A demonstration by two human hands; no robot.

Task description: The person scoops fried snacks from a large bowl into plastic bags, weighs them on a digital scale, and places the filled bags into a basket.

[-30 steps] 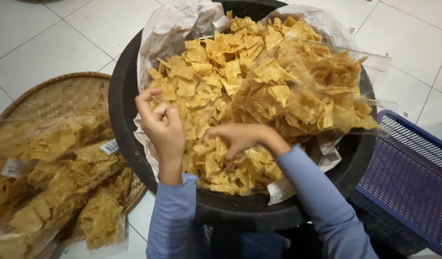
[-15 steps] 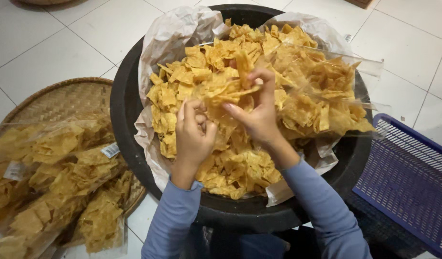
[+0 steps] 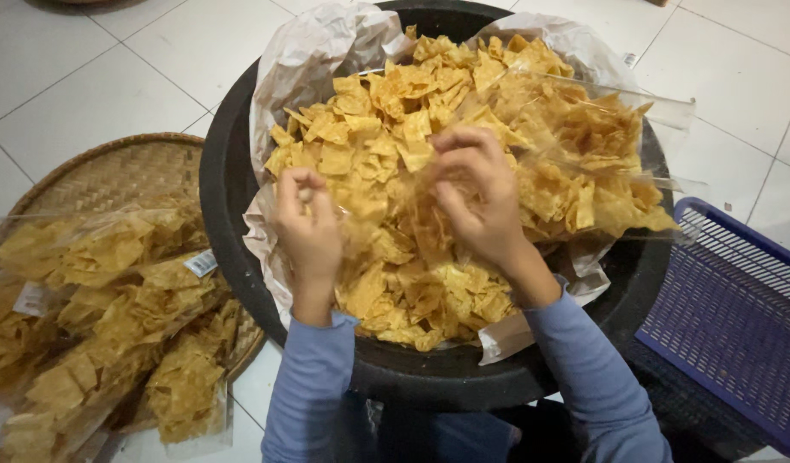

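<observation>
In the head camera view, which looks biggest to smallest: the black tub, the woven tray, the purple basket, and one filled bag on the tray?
1. Black tub.
2. Woven tray and purple basket: both cut off by the frame, so unranked.
3. Filled bag, clearly smallest.

A heap of thin, golden-yellow fried chips (image 3: 386, 154), mostly square or folded into crinkled triangles, fills the round black basin (image 3: 228, 184), which is lined with crumpled white paper (image 3: 305, 51). The pile rises above the basin's rim at the far side and slopes down toward the near edge. A clear plastic bag (image 3: 575, 154), part-filled with the same chips, lies slanted on the right half of the heap, its open mouth facing the basin's middle. There the right hand (image 3: 481, 201) holds the bag's clear film, fingers curled, while the left hand (image 3: 307, 227) pinches the film near the basin's left side.
</observation>
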